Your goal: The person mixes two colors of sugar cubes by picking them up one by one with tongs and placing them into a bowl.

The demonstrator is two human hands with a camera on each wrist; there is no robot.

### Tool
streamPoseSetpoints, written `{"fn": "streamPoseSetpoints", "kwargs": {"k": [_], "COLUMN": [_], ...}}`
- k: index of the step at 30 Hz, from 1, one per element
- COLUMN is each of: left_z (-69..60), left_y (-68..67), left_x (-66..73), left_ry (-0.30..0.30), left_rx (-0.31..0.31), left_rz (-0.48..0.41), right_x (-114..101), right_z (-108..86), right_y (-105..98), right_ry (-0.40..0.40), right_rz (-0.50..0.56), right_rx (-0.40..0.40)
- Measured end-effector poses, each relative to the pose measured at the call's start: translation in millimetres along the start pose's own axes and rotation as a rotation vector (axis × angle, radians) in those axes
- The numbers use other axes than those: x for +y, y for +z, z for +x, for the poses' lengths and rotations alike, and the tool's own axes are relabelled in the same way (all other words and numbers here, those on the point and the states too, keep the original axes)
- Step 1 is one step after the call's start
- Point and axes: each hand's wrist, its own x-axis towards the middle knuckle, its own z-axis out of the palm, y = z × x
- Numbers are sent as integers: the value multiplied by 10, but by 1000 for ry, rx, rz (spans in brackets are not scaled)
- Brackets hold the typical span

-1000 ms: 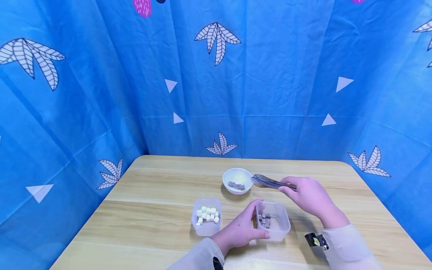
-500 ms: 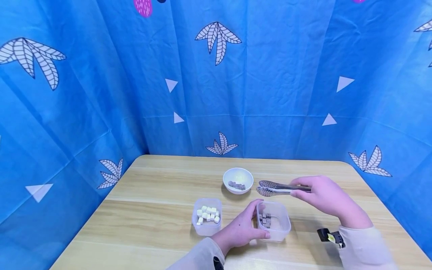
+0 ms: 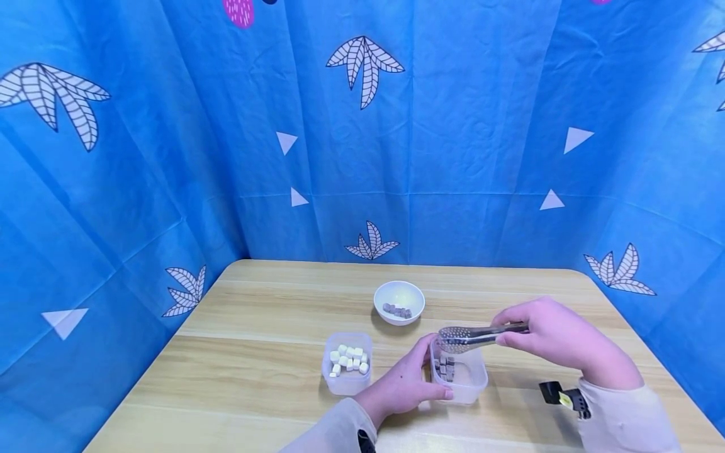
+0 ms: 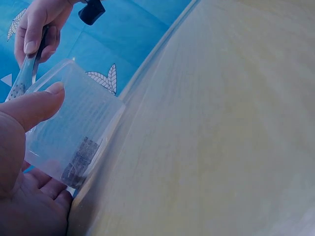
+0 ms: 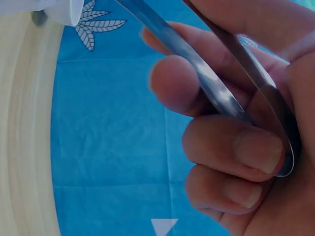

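Note:
My right hand [image 3: 557,340] holds a pair of metal tongs [image 3: 464,338] with perforated tips. In the right wrist view its fingers curl round the tongs' two metal arms [image 5: 197,64]. The tips hover over the back of a clear plastic container [image 3: 471,391], with nothing visible between them. Several dark greyish cubes [image 3: 444,370] lie at the container's left side. My left hand [image 3: 399,385] grips that container from the left, thumb in front and fingers behind. Behind it stands a white bowl [image 3: 399,292] with several similar dark cubes [image 3: 398,311].
A second clear container [image 3: 348,388] with several white cubes [image 3: 349,360] stands left of my left hand. All stand on a light wooden table [image 3: 255,377]. A blue patterned curtain [image 3: 464,126] hangs behind the table and along its sides.
The tongs have moved from beside the bowl, first right, then down and forward over the container. Their tips spread apart on the way. The left hand and container have stayed put.

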Motion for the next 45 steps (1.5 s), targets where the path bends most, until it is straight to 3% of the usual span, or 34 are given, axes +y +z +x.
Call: {"fn": "streamPoseSetpoints", "kwargs": {"k": [8,17,27,40,45], "left_z": [3,6,0,3,8], "left_y": [-1,-1,-6,5,4], "left_x": [-2,-24,-10,5,-3], "left_ry": [11,23,15,-2,-1], "left_rx": [-5,-7,-3,-5,-7], "left_rz": [-3,-10,-2,-5,-16], "right_x": [-91,-167,-276,-344,-378], "right_z": [12,70,114,51,63], "right_y": [-5,107,178,130,148], "right_ry": [-25,19,15,114,94], "right_rz": [-4,-75,-144,-211,-220], "right_rx": [-68,-104,-102,-110,-105]}}
